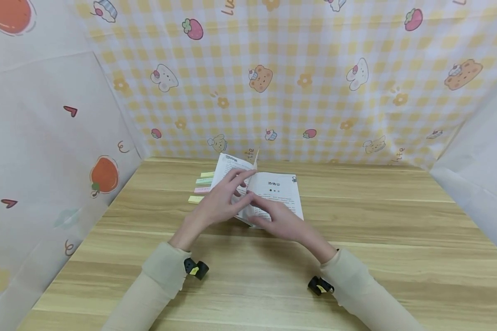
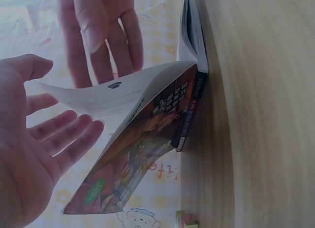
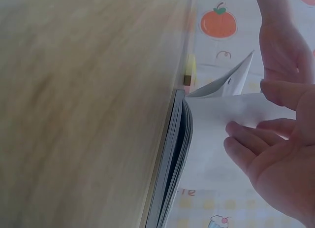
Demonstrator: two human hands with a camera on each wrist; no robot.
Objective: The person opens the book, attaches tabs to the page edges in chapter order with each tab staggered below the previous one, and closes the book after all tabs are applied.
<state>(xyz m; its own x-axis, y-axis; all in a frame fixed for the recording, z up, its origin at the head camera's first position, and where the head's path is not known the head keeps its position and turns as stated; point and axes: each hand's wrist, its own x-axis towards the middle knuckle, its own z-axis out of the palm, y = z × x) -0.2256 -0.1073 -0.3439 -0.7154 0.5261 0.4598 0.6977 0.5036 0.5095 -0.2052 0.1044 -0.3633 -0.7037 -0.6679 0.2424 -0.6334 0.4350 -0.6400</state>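
Note:
A paperback book point(image 1: 279, 191) lies open on the wooden table point(image 1: 356, 257). My left hand point(image 1: 225, 197) reaches over its left side, straight fingers against a lifted leaf point(image 1: 232, 168). In the left wrist view my left hand point(image 2: 34, 149) is spread beside the raised colourful cover point(image 2: 142, 159) and a white page point(image 2: 123, 92). My right hand point(image 1: 279, 218) rests on the right-hand page, fingers pointing left. In the right wrist view my right hand point(image 3: 275, 159) touches a bent page point(image 3: 229, 107), and the book's page edges point(image 3: 172, 169) lie against the table.
Several pastel sticky-note pads point(image 1: 202, 186) lie in a row just left of the book, also visible as sticky notes point(image 3: 189, 70) in the right wrist view. A checked cartoon cloth point(image 1: 314, 82) walls the table at the back and white sheets at both sides.

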